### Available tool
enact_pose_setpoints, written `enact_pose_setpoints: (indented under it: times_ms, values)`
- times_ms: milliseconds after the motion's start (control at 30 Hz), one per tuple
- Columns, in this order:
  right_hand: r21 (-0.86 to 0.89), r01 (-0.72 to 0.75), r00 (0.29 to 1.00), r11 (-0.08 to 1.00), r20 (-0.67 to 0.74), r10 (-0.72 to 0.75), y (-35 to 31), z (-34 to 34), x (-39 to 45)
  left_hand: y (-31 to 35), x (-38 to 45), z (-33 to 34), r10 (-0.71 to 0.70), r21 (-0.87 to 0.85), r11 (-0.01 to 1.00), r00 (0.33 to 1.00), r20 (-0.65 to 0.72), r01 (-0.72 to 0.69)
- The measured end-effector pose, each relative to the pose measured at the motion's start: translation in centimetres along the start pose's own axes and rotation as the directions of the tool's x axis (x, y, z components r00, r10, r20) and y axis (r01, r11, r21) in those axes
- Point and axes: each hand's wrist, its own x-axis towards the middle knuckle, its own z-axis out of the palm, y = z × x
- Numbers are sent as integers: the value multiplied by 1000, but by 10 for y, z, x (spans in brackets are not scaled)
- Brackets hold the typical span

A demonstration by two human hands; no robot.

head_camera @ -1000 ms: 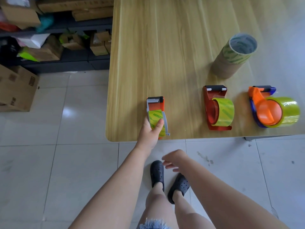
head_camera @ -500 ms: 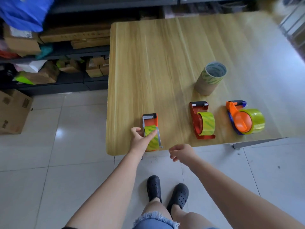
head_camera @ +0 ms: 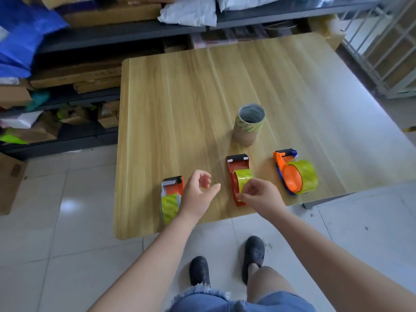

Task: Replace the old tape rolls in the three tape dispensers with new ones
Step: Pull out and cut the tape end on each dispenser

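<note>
Three dispensers sit along the worktop's (head_camera: 157, 109) near edge. The right hand (head_camera: 261, 195) pinches the tape (head_camera: 244, 180) in the middle dispenser (head_camera: 234, 176). The left hand (head_camera: 198, 194) hovers released beside the left dispenser (head_camera: 171, 194).

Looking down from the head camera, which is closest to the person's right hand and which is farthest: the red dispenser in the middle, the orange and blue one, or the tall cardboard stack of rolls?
From the right hand:
1. Red dispenser, in the middle; the fingers are on its tape roll.
2. Orange and blue dispenser, to the hand's right.
3. Tall cardboard stack of rolls, standing farther back on the table.
</note>
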Motion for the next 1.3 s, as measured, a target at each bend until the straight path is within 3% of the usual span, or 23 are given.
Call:
enact_pose_setpoints:
  times_ms: [100,233,433,567,733,867,967,1300]
  values:
    - [-20,-22,999,1000,35,22,16,-29,20,2,8,37,-175,82,982,983,47,171]
    - [-44,-21,997,999,77,25,30,-54,53,-4,18,78,-378,137,916,925,-26,378]
    - [-111,22,977,994,215,2,21,-51,95,-7,31,114,-516,126,841,850,-110,526]
    - [-174,-1,955,985,293,53,12,-42,118,-12,33,118,-504,121,851,859,-88,511]
    - [-366,-22,906,930,386,173,6,-31,139,-12,40,116,-515,-115,855,854,-70,506]
    - [-304,-153,888,940,376,266,7,-26,149,-12,44,116,-493,-205,850,870,10,485]
    - [-451,-33,891,892,391,230,4,-23,152,-12,44,112,-444,-235,865,895,49,442]
    - [-376,128,843,918,529,100,-3,-39,145,-11,33,97,-333,-166,923,937,105,347]
